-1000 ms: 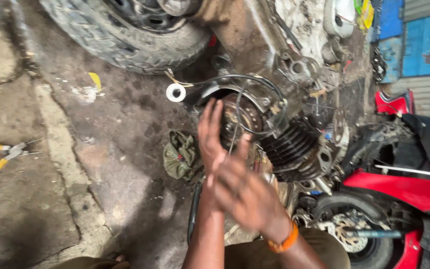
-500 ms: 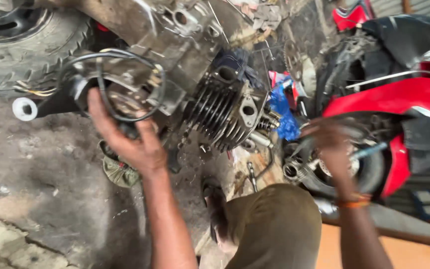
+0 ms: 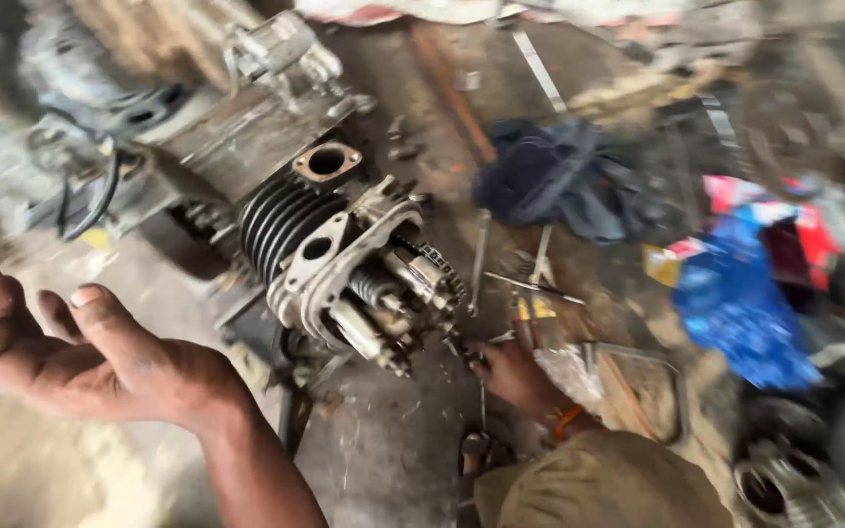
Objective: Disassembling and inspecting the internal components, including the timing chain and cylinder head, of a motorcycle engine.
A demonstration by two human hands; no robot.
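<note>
Left hand [image 3: 80, 357] empty: palm up, fingers loosely curled, touching nothing. It hangs well apart from the engine [image 3: 344, 264], which lies up and to its right.

Right hand [image 3: 511, 376] is down on the floor, just below and right of the engine's open head end. Fingers curl around something small and dark by the loose bits there; too blurred to say whether it's actually gripped.

Engine lies on its side, long axis running from the crankcase at upper left down to the head and sprocket [image 3: 437, 269] at lower right, so the exposed end points toward the right hand. That hand is clearly the nearer one.

Spanners [image 3: 511, 269] lie just above the right hand, a dark rag [image 3: 569, 181] further up.
</note>
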